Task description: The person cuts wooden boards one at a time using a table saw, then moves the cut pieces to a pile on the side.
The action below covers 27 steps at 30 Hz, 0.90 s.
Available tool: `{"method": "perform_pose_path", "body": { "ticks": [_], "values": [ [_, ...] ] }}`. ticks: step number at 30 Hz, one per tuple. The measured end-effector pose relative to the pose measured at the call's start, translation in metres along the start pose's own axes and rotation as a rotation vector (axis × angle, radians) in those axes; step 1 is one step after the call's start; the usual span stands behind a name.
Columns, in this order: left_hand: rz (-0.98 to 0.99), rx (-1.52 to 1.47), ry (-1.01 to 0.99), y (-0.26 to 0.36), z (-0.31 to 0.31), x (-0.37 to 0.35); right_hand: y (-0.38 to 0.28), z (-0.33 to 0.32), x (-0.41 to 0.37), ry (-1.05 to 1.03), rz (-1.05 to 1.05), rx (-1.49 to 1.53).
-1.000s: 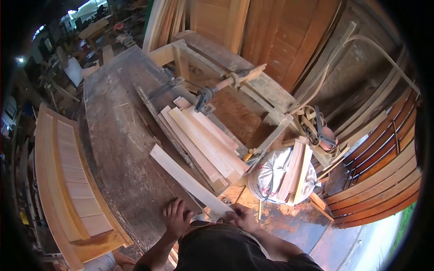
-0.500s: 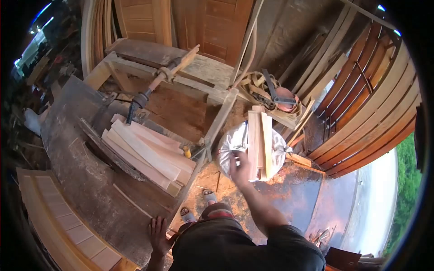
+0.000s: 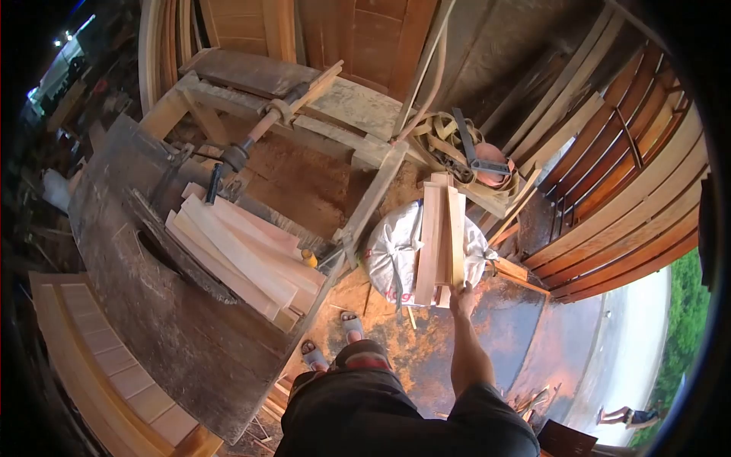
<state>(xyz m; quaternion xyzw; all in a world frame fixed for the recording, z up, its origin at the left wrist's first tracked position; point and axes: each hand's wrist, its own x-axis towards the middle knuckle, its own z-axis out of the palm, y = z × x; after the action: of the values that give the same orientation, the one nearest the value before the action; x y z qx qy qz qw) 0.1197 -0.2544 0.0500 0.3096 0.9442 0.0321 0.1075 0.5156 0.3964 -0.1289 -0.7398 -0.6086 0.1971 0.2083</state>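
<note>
My right hand [image 3: 461,299] is closed on the near end of a narrow wooden strip [image 3: 456,240]. This strip lies on the right side of a small stack of wooden boards [image 3: 431,236], on top of a stuffed white sack [image 3: 387,247]. My left hand is out of view. On the dark worktable [image 3: 171,327] to my left, a fanned pile of pale planks [image 3: 244,255] rests beside a slot in the surface.
A machine shaft [image 3: 259,131] crosses the wooden frame behind the worktable. Coiled belts [image 3: 449,145] lie beyond the sack. A panelled wooden piece [image 3: 114,362] leans at lower left, and slatted wood [image 3: 632,198] stands at right. A person [image 3: 630,417] is outside at far right.
My right hand has moved right, from the sack's left side to the near end of the strip, and closed on it. My left hand has left the worktable edge and the view.
</note>
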Motion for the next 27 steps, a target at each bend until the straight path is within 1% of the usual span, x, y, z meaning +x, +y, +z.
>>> {"method": "perform_pose_path", "body": {
  "ticks": [1,2,3,4,5,6,7,8,10,11,12,13,14,15,16,18,19,22,25,27],
  "values": [
    [0.002,-0.017,0.003,-0.005,0.000,0.001,-0.002,-0.011,-0.011,-0.061,-0.034,0.055],
    [0.005,-0.036,0.014,-0.010,0.002,0.004,-0.019,-0.026,-0.024,-0.129,-0.076,0.112],
    [0.011,-0.066,0.031,-0.014,0.002,0.010,-0.068,-0.056,-0.056,-0.117,-0.095,0.118],
    [0.019,-0.101,0.051,-0.020,0.004,0.017,-0.087,-0.063,-0.078,-0.187,-0.104,0.290],
    [0.029,-0.145,0.073,-0.019,0.005,0.024,-0.111,-0.071,-0.110,-0.223,-0.217,0.525],
    [0.035,-0.212,0.096,-0.017,0.009,0.034,-0.139,-0.074,-0.135,-0.229,-0.367,0.495],
    [0.042,-0.296,0.117,-0.013,0.012,0.045,-0.165,-0.088,-0.163,-0.315,-0.588,0.487],
    [0.053,-0.399,0.138,-0.006,0.017,0.060,-0.191,-0.093,-0.193,-0.426,-0.668,0.571],
    [0.063,-0.674,0.173,0.013,0.027,0.090,-0.245,-0.106,-0.246,-0.587,-0.948,0.191],
    [0.046,-0.820,0.189,0.028,0.030,0.106,-0.262,-0.100,-0.273,-0.670,-1.021,0.213],
    [0.010,-0.967,0.210,0.047,0.030,0.120,-0.274,-0.085,-0.296,-0.565,-1.233,0.187],
    [-0.042,-1.041,0.225,0.070,0.018,0.133,-0.285,-0.076,-0.316,-0.646,-1.212,0.091],
    [-0.094,-1.115,0.245,0.093,0.005,0.146,-0.287,-0.057,-0.326,-0.660,-1.269,-0.007],
    [-0.100,-0.980,0.298,0.098,0.027,0.159,-0.290,-0.041,-0.334,-0.673,-1.324,-0.106],
    [-0.102,-0.841,0.347,0.099,0.047,0.174,-0.298,-0.036,-0.343,-0.685,-1.286,-0.157],
    [-0.073,-0.480,0.239,0.113,0.019,0.185,-0.313,-0.029,-0.357,-0.697,-1.203,-0.262],
    [-0.059,-0.302,0.184,0.117,0.008,0.191,-0.312,-0.021,-0.361,-0.680,-1.196,-0.241],
    [-0.029,-0.412,0.192,0.122,0.022,0.214,-0.305,0.004,-0.366,-0.632,-1.174,-0.207],
    [0.012,-0.381,0.209,0.121,0.028,0.233,-0.312,0.018,-0.371,-0.604,-1.173,-0.206],
    [0.000,-0.386,0.230,0.120,0.031,0.238,-0.316,0.024,-0.372,-0.596,-1.184,-0.209]
  ]
}}
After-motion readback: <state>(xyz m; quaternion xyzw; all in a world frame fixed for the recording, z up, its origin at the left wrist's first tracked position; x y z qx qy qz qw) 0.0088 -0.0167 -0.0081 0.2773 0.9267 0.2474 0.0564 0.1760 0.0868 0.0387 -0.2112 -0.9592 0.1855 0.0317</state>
